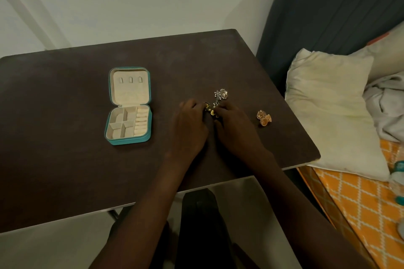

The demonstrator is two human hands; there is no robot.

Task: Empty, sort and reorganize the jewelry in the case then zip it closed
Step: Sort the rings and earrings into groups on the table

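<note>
A small teal jewelry case (128,105) lies open on the dark table (65,98), its cream compartments holding nothing I can see. To its right a small heap of gold and silver jewelry (213,106) sits on the table, with a silver ornate earring (222,94) at its far end. My left hand (188,125) and my right hand (235,128) rest side by side, fingertips on the heap from either side. Whether either hand pinches a piece is hidden by the fingers. A pair of gold dome earrings (264,117) lies apart, right of my right hand.
The table's right edge (290,105) runs close to a bed with a cream pillow (330,102), grey cloth (387,102) and an orange patterned sheet (358,199). A dark headboard (328,6) rises behind. A pale wall stands beyond the table.
</note>
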